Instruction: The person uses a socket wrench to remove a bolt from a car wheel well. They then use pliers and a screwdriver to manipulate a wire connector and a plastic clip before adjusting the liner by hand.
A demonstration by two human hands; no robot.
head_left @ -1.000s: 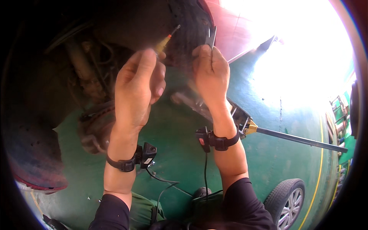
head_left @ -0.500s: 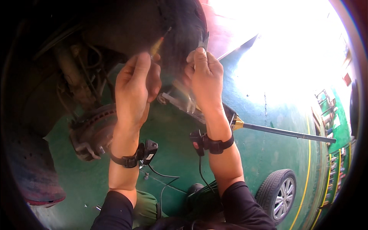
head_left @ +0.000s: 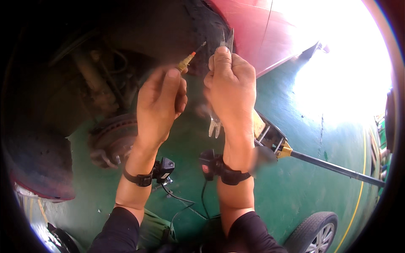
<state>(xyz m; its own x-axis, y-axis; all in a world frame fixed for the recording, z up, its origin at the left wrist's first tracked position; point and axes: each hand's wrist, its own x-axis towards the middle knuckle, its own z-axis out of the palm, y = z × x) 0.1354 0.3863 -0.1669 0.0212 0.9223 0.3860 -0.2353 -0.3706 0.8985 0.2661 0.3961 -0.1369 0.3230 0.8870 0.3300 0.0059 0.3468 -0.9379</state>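
My left hand is closed around a slim yellow-handled tool. It has an orange collar and a thin metal shaft, like a small screwdriver, that points up and to the right. Beside it, my right hand grips a metal tool with forked ends. Two pointed prongs rise above the thumb, and a notched end shows below the fingers. Both tools are held apart, in front of the dark wheel arch liner of a red car. Black straps with small devices sit on both wrists.
At the left, a brake disc and a strut hang in the dark wheel well. A floor jack with a long handle lies to the right. A removed wheel rests on the green floor at the lower right.
The whole view has shifted, and more of the red body panel shows. My left hand and the yellow-handled tool have come closer to my right hand. Both grips are kept.
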